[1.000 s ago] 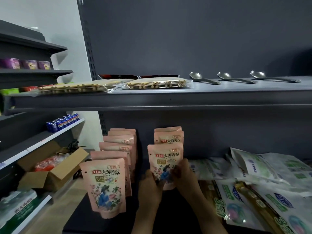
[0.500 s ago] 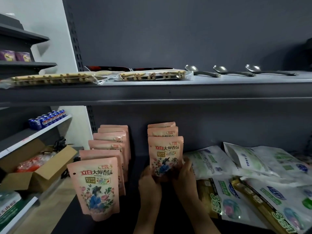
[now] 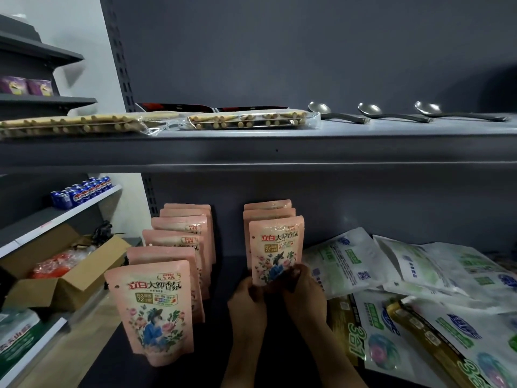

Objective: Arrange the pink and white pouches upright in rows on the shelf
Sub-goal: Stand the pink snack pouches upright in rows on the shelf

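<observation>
On the dark lower shelf [image 3: 229, 275] stand nine pink pouches in two rows that run from front to back, as far as the overlap lets them be counted. The left row [image 3: 179, 247] has six, the front one [image 3: 152, 310] nearest the shelf's front edge and leaning a little to its left. The right row has three, and the front pouch of the right row [image 3: 275, 247] is the one in hand. It stands upright, its long axis vertical, its printed face toward the camera and its sealed top edge up, touching the pouch just behind it. The left hand [image 3: 247, 299] pinches its lower left corner and the right hand [image 3: 303, 289] grips its lower right corner, fingers curled over the bottom of the print. Right of this pouch on the same shelf lies a loose heap of white and green bags [image 3: 419, 275], flat and overlapping, too jumbled to count surely; some at the front carry gold bands. On the upper shelf [image 3: 279, 152] above the pouch lie two clear packs of wooden sticks [image 3: 246, 120], and to their right three metal spoons [image 3: 391, 113], bowls toward the left, handles pointing right. Far left of the pouch, a side rack holds a group of blue cans [image 3: 81, 190] and, below them, an open cardboard box [image 3: 64, 270].
</observation>
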Tool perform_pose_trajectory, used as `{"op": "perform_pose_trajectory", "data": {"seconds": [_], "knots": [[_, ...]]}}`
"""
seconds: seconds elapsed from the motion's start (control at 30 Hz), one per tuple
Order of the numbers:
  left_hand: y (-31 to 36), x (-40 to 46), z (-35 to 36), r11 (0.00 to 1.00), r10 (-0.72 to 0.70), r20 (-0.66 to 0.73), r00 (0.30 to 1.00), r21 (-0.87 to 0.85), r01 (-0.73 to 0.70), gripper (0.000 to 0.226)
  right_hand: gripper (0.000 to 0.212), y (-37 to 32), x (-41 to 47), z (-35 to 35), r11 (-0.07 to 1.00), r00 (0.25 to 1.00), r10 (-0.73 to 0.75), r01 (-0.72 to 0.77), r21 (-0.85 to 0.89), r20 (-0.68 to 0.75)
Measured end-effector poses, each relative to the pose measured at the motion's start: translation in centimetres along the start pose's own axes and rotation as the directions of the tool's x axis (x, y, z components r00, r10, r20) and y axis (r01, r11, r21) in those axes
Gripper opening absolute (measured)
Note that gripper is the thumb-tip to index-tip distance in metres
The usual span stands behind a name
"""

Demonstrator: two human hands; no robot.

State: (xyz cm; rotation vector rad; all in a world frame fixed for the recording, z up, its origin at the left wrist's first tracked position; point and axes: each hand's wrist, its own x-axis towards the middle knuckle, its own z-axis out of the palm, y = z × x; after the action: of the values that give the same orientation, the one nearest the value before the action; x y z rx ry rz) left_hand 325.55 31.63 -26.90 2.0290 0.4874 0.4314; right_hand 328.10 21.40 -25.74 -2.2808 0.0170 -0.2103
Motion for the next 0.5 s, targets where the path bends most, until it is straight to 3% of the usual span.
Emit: {"op": "perform_pose_trajectory", "data": {"seconds": [0.13,0.27,0.5], "knots": [[0.05,0.50,0.03,0.997,-0.080,0.030,0.996,0.019,0.079,0.028,0.037,-0.45,0.45,-0.35,1.000,0.999,0.025,-0.025,0.000,0.028],[-0.15,0.41,-0.32,0.999,-0.005,0.013,1.000,0.046,0.004,0.025,0.030,-0.68,0.47,-0.15,1.000,1.000,-0.014,0.014,-0.026,0.015],[0.20,0.58,-0.46,0.999,-0.016,0.052,0.999,-0.047,0.018,0.025,0.029,-0.72,0.71,-0.30,0.999,0.999,-0.035,0.036,-0.035,0.021]]}}
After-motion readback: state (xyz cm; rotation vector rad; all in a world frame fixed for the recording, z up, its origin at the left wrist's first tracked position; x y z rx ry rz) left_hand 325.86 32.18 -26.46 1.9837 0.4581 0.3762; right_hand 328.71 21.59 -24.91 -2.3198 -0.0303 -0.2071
